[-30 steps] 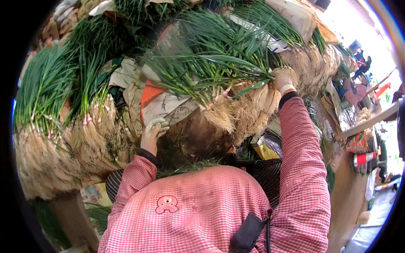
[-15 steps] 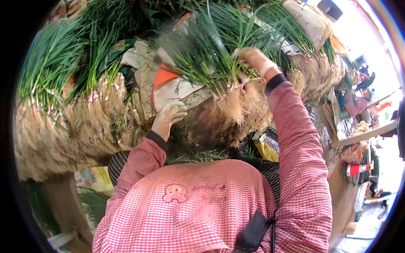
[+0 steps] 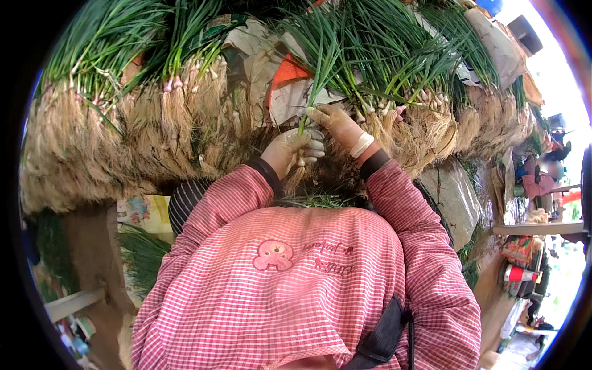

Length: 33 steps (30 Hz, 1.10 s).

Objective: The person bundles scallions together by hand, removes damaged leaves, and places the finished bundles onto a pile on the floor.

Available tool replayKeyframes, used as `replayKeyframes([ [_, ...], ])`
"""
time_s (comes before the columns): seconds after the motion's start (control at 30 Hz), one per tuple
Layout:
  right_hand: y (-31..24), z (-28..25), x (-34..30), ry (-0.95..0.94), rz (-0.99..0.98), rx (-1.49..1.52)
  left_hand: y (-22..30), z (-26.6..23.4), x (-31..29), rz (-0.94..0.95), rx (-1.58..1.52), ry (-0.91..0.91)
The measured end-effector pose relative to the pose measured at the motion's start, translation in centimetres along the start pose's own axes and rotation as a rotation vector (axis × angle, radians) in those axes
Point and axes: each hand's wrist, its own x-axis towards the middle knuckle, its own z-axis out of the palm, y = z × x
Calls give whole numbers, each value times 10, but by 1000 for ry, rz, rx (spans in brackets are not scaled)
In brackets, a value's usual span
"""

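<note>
Hands close together, left hand [image 3: 287, 150] curled below right hand [image 3: 337, 124], both clamped on slender green stalks [image 3: 317, 87]

Your right fingers [image 3: 316, 115] sit just beyond your left fingers [image 3: 315, 146] on a plant [image 3: 315, 92], its leaves [image 3: 325, 61] pointing away from you, roots [image 3: 295, 179] toward you. Behind it lies a sheet [image 3: 286, 102], between a left heap of plants [image 3: 117, 117] and a right heap [image 3: 401, 126].
</note>
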Motion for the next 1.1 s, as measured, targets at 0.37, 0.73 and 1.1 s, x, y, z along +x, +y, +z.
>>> replayKeyframes([
  [0.37, -1, 49, -26, 50, 115, 566, -4, -23, -18, -34, -155, -134],
  [0.73, 21, 36, -15, 242, 53, 1007, -12, -39, -17, 114, -511, -76],
  [1.1, -10, 62, -55, -353, 62, 87, 1, -42, -23, 156, -856, -40],
])
